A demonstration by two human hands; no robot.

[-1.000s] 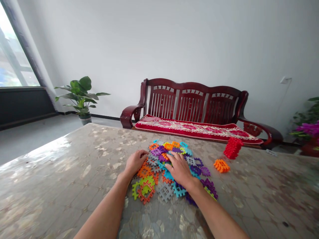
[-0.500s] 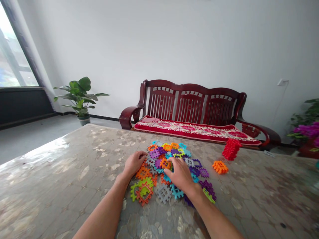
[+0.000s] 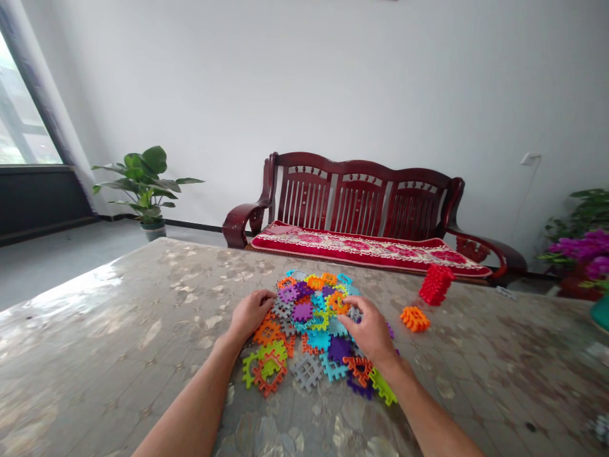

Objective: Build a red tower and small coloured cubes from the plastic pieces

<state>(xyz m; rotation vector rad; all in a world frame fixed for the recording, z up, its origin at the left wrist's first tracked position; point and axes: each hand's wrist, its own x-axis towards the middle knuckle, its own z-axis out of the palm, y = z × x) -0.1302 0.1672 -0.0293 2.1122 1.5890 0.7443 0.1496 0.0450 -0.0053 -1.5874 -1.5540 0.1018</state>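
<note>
A loose pile of toothed plastic interlocking tiles in purple, orange, grey, blue and lime lies on the table between my hands. My right hand (image 3: 368, 327) pinches an orange interlocking tile (image 3: 337, 303) between thumb and fingers, above the right part of the pile. At the pile's left edge rests my left hand (image 3: 252, 314), its fingers loosely bent and holding nothing I can see. Just beneath it lies another orange tile (image 3: 267, 332). A purple tile (image 3: 302, 311) sits mid-pile, and a grey tile (image 3: 307, 371) is at the near edge.
To the right of the pile stand a small orange tile stack (image 3: 415, 319) and a taller red tile stack (image 3: 436, 285). A patterned cover lies over the table (image 3: 157, 304). Beyond it is a wooden bench (image 3: 361, 203); a potted plant (image 3: 150, 184) stands far left.
My right hand has moved to the right with the orange tile, uncovering purple and blue tiles in the pile's middle. My left hand stays at the pile's left edge. The view has shifted slightly.
</note>
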